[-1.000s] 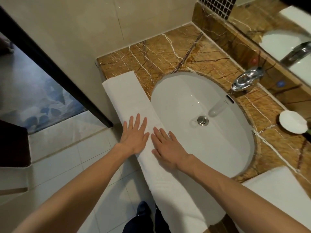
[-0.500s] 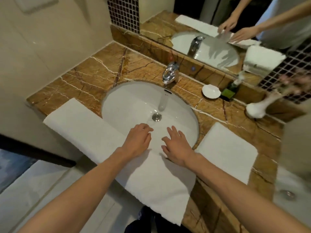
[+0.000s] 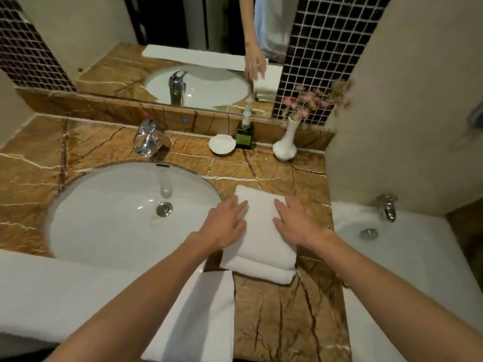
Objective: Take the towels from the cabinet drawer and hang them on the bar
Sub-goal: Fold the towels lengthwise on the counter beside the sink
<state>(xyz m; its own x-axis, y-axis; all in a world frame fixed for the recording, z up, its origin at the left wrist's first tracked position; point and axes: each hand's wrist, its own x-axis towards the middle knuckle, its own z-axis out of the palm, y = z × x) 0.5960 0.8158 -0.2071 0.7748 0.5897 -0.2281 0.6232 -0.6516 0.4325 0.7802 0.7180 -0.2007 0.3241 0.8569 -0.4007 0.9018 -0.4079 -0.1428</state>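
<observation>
Now the long towel (image 3: 78, 296) is being left and the folded towel stack (image 3: 258, 226) is being covered, fingers (image 3: 283, 208) straight, for hanging next.

towel (image 3: 261, 231): soft matt cloth | counter (image 3: 285, 317): polished marble | faucet (image 3: 147, 141): shiny chrome

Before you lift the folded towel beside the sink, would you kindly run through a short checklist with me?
1. Left hand on the folded towel: ok, fingers flat on its left edge.
2. Right hand on it: ok, flat on the right side.
3. Grip closed: not ok, both hands' fingers straight.
4. One towel or two: cannot tell; two folds show at its near edge.
5. Vase apart from the towel: ok.
6. Hanging bar in view: not ok, none visible.
</observation>
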